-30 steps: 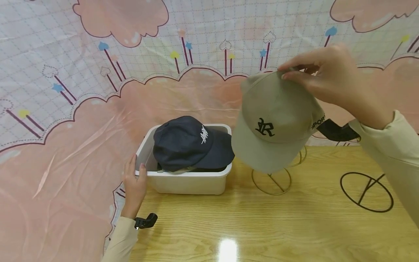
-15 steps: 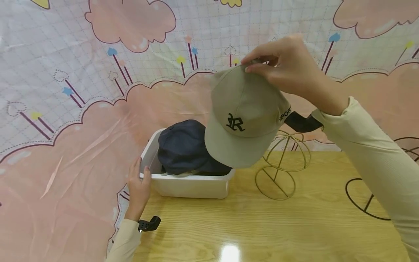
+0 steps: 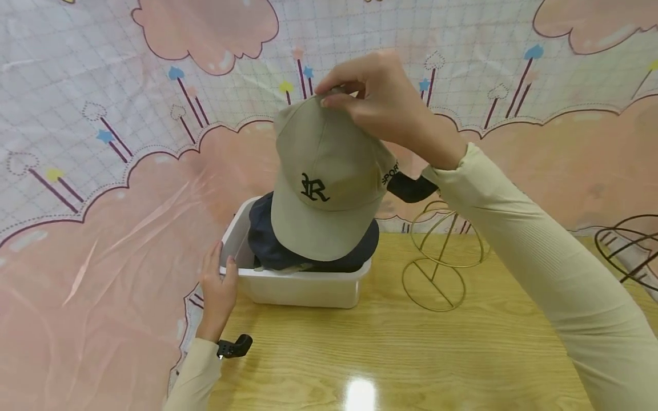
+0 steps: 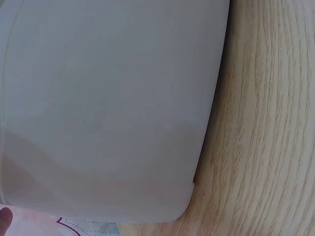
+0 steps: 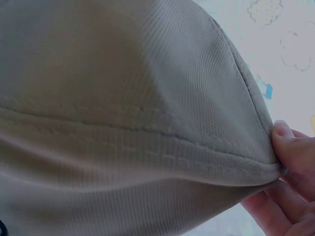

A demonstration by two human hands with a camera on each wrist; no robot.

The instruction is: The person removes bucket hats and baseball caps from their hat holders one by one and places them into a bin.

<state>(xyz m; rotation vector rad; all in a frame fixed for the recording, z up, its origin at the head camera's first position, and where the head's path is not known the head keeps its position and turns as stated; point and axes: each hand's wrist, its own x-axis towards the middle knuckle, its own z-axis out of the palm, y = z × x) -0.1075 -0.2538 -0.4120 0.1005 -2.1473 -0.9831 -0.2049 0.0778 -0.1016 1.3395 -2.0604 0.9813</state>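
Note:
A beige baseball cap point(image 3: 329, 171) with a dark letter emblem hangs brim down from my right hand point(image 3: 380, 97). Thumb and fingers pinch the top of its crown, where the fabric gathers to a point in the right wrist view. Behind and below the cap, a navy cap point(image 3: 264, 237) lies in a white plastic bin point(image 3: 303, 291); the beige cap covers much of it from view. My left hand point(image 3: 218, 291) holds the bin's near left corner, with thumb and fingers at the rim. The left wrist view mostly shows the bin's wall point(image 4: 108, 98).
Right of the bin, a gold wire stand point(image 3: 434, 279) rests on the wooden table point(image 3: 411, 354). A black wire stand point(image 3: 629, 245) is partly hidden by my right sleeve at the far right. A patterned cloth point(image 3: 231, 148) hangs behind and spreads out at the left.
My right hand has carried the beige cap leftward, from above the gold stand to over the bin. The left hand stays at the bin's corner.

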